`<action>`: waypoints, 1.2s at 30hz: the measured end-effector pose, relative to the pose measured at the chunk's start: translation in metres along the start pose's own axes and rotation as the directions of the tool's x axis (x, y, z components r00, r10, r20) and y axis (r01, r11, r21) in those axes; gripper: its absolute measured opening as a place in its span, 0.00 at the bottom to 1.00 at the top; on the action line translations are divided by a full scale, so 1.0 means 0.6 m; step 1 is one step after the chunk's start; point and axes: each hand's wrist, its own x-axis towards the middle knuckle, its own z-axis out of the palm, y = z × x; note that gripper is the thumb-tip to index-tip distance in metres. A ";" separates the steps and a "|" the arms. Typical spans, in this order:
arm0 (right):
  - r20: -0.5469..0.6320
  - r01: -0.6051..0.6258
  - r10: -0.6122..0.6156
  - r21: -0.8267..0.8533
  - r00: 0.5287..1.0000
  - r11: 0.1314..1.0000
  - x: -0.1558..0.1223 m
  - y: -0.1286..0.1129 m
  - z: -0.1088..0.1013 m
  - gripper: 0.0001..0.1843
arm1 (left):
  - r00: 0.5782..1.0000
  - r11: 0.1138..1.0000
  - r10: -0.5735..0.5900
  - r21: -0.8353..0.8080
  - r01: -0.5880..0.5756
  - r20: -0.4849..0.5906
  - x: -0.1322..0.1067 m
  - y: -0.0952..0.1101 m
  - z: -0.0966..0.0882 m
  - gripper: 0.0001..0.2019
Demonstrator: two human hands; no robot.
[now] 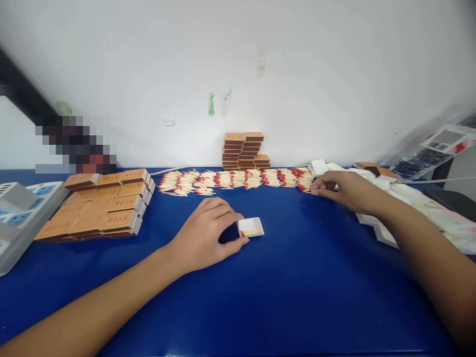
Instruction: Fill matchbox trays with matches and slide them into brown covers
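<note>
My left hand (208, 230) rests on the blue table (282, 287), its thumb and fingers pinching the left end of a small white matchbox tray (251, 227) that holds a few matches. My right hand (340, 188) reaches to the right end of a long row of red-tipped matches (238, 179) lying along the back of the table; its fingers are curled and pinched at the matches there. Whether any match is lifted is too small to tell.
Filled orange matchboxes (104, 203) lie stacked at the left, and a taller orange stack (243, 150) stands against the white wall. Empty white trays (375, 225) lie under my right forearm. A power strip (17, 208) sits at the far left edge.
</note>
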 end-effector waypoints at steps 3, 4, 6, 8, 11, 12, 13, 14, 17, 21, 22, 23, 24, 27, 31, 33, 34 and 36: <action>0.027 0.020 -0.020 -0.004 0.999 1.000 -0.001 -0.003 0.006 0.18 | 1.000 1.000 -0.008 -0.005 0.008 0.004 0.000 0.000 0.000 0.14; 0.033 0.033 -0.033 -0.007 0.999 0.999 -0.001 -0.003 0.007 0.19 | 1.000 1.000 -0.011 -0.007 0.011 0.005 0.000 0.000 0.000 0.14; 0.035 0.074 -0.074 0.001 0.997 0.997 0.000 -0.002 0.009 0.20 | 1.000 1.000 -0.015 -0.008 0.015 0.008 0.001 0.000 0.000 0.14; 0.004 0.113 -0.113 0.018 0.994 0.993 0.001 0.000 0.010 0.21 | 1.000 1.000 -0.015 -0.008 0.015 0.011 0.001 0.000 -0.001 0.14; -0.074 0.142 -0.141 0.012 0.987 0.990 0.004 0.004 0.010 0.26 | 1.000 1.000 -0.010 -0.009 0.010 0.013 0.002 0.000 -0.002 0.14; -0.086 0.149 -0.148 0.006 0.985 0.989 0.005 0.005 0.009 0.27 | 1.000 1.000 -0.008 -0.010 0.008 0.013 0.002 0.000 -0.002 0.14; -0.088 0.154 -0.153 0.005 0.984 0.988 0.006 0.005 0.009 0.28 | 1.000 1.000 -0.008 -0.009 0.008 0.013 0.002 0.000 -0.002 0.14; -0.082 0.155 -0.154 0.008 0.985 0.988 0.007 0.005 0.009 0.29 | 1.000 1.000 -0.007 -0.009 0.007 0.012 0.002 0.000 -0.002 0.14; -0.061 0.148 -0.146 0.019 0.987 0.989 0.008 0.005 0.009 0.31 | 1.000 1.000 -0.012 -0.010 0.012 0.018 0.002 0.000 -0.002 0.14; -0.054 0.134 -0.134 0.004 0.990 0.991 0.005 0.002 0.012 0.31 | 1.000 1.000 -0.015 -0.014 0.015 0.023 0.001 0.001 -0.002 0.14; -0.046 0.134 -0.134 -0.001 0.990 0.991 0.003 0.000 0.013 0.31 | 1.000 1.000 -0.014 -0.014 0.014 0.022 0.001 0.000 -0.002 0.14; -0.035 0.137 -0.137 -0.004 0.990 0.991 0.001 -0.003 0.013 0.30 | 1.000 1.000 -0.014 -0.014 0.014 0.022 0.001 0.000 -0.002 0.14; -0.025 0.140 -0.140 -0.004 0.990 0.990 -0.002 -0.009 0.012 0.30 | 1.000 1.000 -0.014 -0.013 0.014 0.023 0.001 0.000 -0.002 0.14; -0.034 0.165 -0.165 0.018 0.986 0.986 -0.013 -0.042 0.013 0.28 | 1.000 1.000 -0.019 -0.009 0.020 0.022 0.001 0.000 0.000 0.14; -0.108 0.252 -0.240 0.113 0.965 0.961 -0.036 -0.122 0.030 0.21 | 0.999 0.999 -0.034 0.005 0.034 0.010 0.003 0.000 0.002 0.14; -0.116 0.289 -0.272 0.172 0.955 0.942 -0.049 -0.164 0.046 0.18 | 0.999 0.999 -0.032 0.012 0.032 0.001 0.005 0.000 0.003 0.14; -0.106 0.301 -0.285 0.193 0.953 0.934 -0.055 -0.182 0.053 0.16 | 1.000 0.999 -0.030 0.015 0.030 -0.004 0.005 0.000 0.003 0.14; -0.103 0.321 -0.306 0.217 0.946 0.922 -0.064 -0.209 0.066 0.14 | 1.000 0.999 -0.029 0.019 0.029 -0.010 0.006 0.001 0.004 0.14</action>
